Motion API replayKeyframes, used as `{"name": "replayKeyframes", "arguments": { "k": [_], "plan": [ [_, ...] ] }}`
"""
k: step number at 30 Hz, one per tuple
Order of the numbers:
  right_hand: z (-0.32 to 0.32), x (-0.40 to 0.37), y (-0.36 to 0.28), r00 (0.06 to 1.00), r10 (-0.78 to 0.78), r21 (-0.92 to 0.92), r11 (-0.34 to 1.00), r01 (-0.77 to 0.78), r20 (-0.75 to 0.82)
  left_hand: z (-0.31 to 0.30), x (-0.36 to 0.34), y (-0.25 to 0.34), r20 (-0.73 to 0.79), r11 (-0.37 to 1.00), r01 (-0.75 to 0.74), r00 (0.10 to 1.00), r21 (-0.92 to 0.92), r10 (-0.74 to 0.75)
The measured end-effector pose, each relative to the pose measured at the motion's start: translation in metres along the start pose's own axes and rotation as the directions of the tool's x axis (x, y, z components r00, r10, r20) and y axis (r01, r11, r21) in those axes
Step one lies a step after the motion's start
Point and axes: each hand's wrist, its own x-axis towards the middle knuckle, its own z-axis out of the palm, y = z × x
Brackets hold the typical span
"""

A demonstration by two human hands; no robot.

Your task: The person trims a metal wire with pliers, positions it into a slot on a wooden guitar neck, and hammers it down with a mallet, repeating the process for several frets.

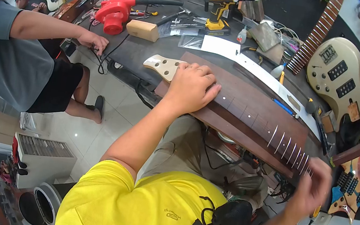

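Note:
A guitar neck (246, 115) lies slantwise along the bench edge, with a dark fretboard, white dot markers and a pale headstock (162, 67). Several shiny fret wires (284, 146) sit across its right part and overhang its edges; the left part has bare slots. Over the headstock end, my left hand (192, 89) is closed round the neck with its fingers curled over the top. My right hand (312, 188) is at the far right end, beside the last fret wires. Motion smears its fingers, and whether they hold anything cannot be made out.
A brown board (234, 84) lies under the neck. Behind are a wooden block (142, 30), red blower (113, 14), yellow drill (217, 7), white strip (263, 73) and blue pen (285, 108). A cream guitar body (339, 75) stands right. A person (26, 58) stands left.

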Motion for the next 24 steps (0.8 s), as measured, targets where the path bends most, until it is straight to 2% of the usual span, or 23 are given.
{"name": "replayKeyframes", "arguments": {
  "k": [1,2,3,4,5,6,7,8,9,11,12,13,14,15,17,18,19,20,24],
  "plan": [
    [-0.011,0.002,-0.013,0.97,-0.242,0.129,0.962,0.239,0.009,0.0,0.001,0.0,0.005,1.0,0.005,1.0,0.003,-0.005],
    [-0.014,0.011,-0.04,0.883,-0.47,0.186,0.868,0.46,0.008,0.0,0.001,0.0,0.011,1.0,0.003,1.0,0.006,-0.004],
    [-0.046,-0.006,-0.036,0.85,-0.525,0.178,0.833,0.523,-0.04,-0.001,0.002,-0.001,0.019,1.0,0.0,1.0,0.011,0.0],
    [-0.075,0.007,-0.043,0.766,-0.637,0.332,0.744,0.58,0.087,-0.001,0.002,-0.001,0.024,1.0,0.0,1.0,0.021,-0.001],
    [-0.093,0.02,-0.053,0.643,-0.744,0.486,0.638,0.598,0.185,-0.001,0.002,-0.001,0.014,1.0,-0.004,1.0,0.014,0.004],
    [-0.067,0.018,-0.073,0.644,-0.744,0.488,0.635,0.599,0.179,-0.002,0.002,-0.001,0.002,1.0,-0.009,1.0,0.003,0.009],
    [-0.019,0.018,-0.111,0.739,-0.674,0.344,0.69,0.636,-0.014,-0.001,0.002,-0.001,-0.004,1.0,-0.011,1.0,0.007,0.011],
    [0.014,0.021,-0.134,0.772,-0.597,0.201,0.746,0.634,-0.22,-0.001,0.002,-0.002,-0.012,1.0,-0.01,1.0,-0.005,0.01],
    [0.025,0.028,-0.139,0.765,-0.607,0.208,0.737,0.643,-0.216,0.0,0.001,-0.003,-0.023,1.0,-0.004,1.0,-0.018,0.003],
    [0.04,0.04,-0.145,0.721,-0.618,0.277,0.667,0.692,-0.314,0.0,-0.001,-0.005,-0.037,1.0,0.003,0.999,-0.028,-0.004],
    [0.024,0.038,-0.152,0.724,-0.619,0.287,0.665,0.689,-0.304,-0.001,-0.002,-0.004,-0.012,1.0,0.004,1.0,-0.021,-0.004],
    [-0.006,0.036,-0.16,0.748,-0.661,0.274,0.708,0.651,-0.069,-0.001,-0.001,-0.005,0.011,1.0,0.0,1.0,-0.012,0.001],
    [-0.024,0.037,-0.161,0.73,-0.664,0.247,0.744,0.621,0.163,-0.001,0.0,-0.006,0.004,1.0,0.004,1.0,-0.004,-0.004],
    [-0.021,0.046,-0.153,0.727,-0.668,0.253,0.74,0.624,0.159,-0.001,-0.001,-0.006,-0.003,1.0,-0.002,1.0,-0.009,0.002],
    [-0.001,0.067,-0.136,0.552,-0.829,0.527,0.508,0.681,0.086,0.0,-0.001,-0.008,-0.013,1.0,-0.018,1.0,-0.015,0.018],
    [0.017,0.064,-0.139,0.551,-0.83,0.525,0.507,0.684,0.085,0.0,-0.002,-0.008,-0.024,1.0,-0.02,1.0,-0.017,0.02],
    [0.043,0.054,-0.15,0.668,-0.735,0.425,0.571,0.703,-0.116,0.002,-0.002,-0.007,-0.033,1.0,-0.02,0.999,-0.024,0.019],
    [0.056,0.048,-0.157,0.725,-0.608,0.332,0.644,0.689,-0.324,0.002,-0.003,-0.006,-0.032,0.999,-0.019,0.999,-0.029,0.018],
    [0.05,0.043,-0.155,0.715,-0.645,0.303,0.648,0.699,-0.27,-0.003,-0.001,-0.007,-0.004,1.0,-0.004,1.0,-0.025,0.004]
  ]
}}
